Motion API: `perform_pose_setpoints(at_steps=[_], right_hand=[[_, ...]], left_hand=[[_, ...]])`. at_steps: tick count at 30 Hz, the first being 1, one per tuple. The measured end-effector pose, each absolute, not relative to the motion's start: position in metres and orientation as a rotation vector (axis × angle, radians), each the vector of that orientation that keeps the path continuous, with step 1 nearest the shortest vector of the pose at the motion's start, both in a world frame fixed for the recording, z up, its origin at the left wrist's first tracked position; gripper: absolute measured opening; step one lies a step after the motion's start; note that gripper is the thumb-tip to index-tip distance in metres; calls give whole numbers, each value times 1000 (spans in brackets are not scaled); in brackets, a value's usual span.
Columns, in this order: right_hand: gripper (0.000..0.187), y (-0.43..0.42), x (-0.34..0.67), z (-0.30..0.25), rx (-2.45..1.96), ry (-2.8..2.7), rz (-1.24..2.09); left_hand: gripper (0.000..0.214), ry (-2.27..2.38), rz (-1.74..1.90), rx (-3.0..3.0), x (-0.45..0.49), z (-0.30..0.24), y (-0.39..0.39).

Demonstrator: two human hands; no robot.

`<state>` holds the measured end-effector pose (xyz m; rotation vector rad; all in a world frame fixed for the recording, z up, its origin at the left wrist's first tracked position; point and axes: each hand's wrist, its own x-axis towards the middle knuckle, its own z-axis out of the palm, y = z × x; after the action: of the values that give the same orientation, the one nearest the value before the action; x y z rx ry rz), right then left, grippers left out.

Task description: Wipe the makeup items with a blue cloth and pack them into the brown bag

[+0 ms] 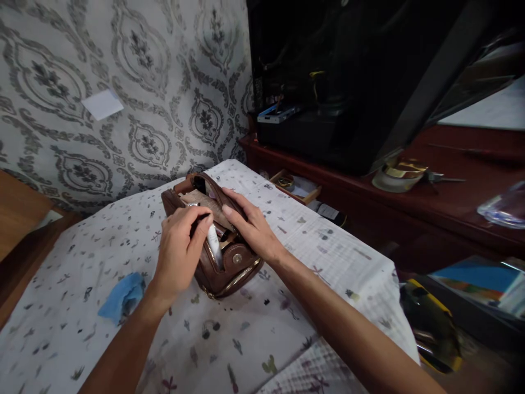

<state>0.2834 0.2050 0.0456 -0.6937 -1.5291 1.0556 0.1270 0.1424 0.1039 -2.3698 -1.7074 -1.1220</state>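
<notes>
A brown handbag (205,278) lies unzipped on the patterned cloth, its beige lining and several small items showing inside. My left hand (180,246) is closed over the bag's left side, thumb and fingers pinching the top of a small white tube (214,244). The tube's lower end points down into the bag's opening. My right hand (252,224) grips the bag's right edge, with the thumb at the opening and the fingers along the outside. A round metal snap (237,259) and a gold zipper (241,278) face me at the near end.
A crumpled blue cloth (122,298) lies left of the bag on the white printed cover (246,350). To the right stands a dark red cabinet (459,158) with a black screen (328,65), a glass jar (400,175) and keys (438,178). A small open drawer (309,194) juts out below.
</notes>
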Motion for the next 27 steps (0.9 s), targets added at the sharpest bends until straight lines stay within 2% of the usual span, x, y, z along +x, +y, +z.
perform_pose_setpoints(at_steps=[12,17,20,25,27], right_hand=[[58,204,285,47,-668,-1561,1069],[60,205,286,46,-690,-1572,1061],[65,204,285,46,-725,-1583,1054],[70,203,284,46,-731,-1626,1018],[71,203,283,45,-722,-1642,976]], left_hand=[[29,-1693,-681,-2214,119,118,188],[20,-1768,-565,-2137,119,121,202],[24,-1776,-720,-2182,118,123,196],[35,-1693,-1239,-2403,101,112,178],[35,-1673,-1314,-2442,96,105,175]])
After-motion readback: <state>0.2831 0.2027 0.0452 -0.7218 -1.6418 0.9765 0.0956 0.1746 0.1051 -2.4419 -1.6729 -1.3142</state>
